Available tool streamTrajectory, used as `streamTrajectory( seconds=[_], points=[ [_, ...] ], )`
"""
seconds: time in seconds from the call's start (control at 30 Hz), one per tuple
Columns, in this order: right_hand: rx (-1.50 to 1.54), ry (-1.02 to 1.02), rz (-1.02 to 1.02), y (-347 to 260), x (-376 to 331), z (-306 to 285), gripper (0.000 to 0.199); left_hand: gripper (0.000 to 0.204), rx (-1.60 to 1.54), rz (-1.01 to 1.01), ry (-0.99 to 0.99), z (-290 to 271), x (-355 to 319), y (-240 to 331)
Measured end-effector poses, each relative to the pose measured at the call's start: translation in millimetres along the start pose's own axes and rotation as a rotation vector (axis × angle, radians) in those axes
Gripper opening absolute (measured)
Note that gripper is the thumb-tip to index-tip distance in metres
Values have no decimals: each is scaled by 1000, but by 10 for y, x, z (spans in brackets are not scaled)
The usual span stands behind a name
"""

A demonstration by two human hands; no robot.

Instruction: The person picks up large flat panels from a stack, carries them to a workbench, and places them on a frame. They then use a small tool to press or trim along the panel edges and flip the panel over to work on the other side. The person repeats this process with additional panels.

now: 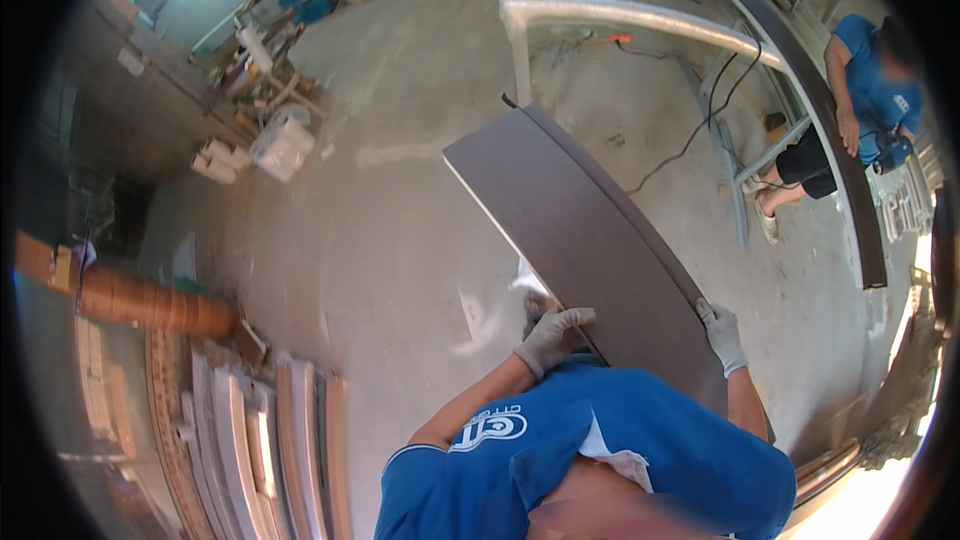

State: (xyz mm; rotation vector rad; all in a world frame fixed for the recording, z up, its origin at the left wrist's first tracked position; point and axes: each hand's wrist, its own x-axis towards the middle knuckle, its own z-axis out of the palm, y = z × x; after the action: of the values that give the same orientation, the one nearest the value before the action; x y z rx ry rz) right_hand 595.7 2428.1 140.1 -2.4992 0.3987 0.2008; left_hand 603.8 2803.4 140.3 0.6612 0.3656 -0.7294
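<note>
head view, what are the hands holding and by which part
The panel: left hand grips its left long edge, right hand its right long edge, both toward the near end.

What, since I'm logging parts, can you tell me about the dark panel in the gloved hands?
The panel is long, matte and dark brown-grey, with a pale left edge and a lengthwise seam near its right; material unclear. It slants up-left, left hand and right hand gripping opposite edges. The person's body hides its near end.
</note>
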Motion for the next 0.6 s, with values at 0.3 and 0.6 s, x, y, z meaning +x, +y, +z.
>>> streamTrajectory(
  seconds=[0.3, 0.6],
  points=[
    [39, 98, 14, -1900, 1235, 144, 64, 36, 122, 117, -141, -254, 750, 2320],
    [122, 269, 44, -3878, 2042, 828, 63, 30, 236, 26, -237, -1085, 1380, 4678]
  ],
)
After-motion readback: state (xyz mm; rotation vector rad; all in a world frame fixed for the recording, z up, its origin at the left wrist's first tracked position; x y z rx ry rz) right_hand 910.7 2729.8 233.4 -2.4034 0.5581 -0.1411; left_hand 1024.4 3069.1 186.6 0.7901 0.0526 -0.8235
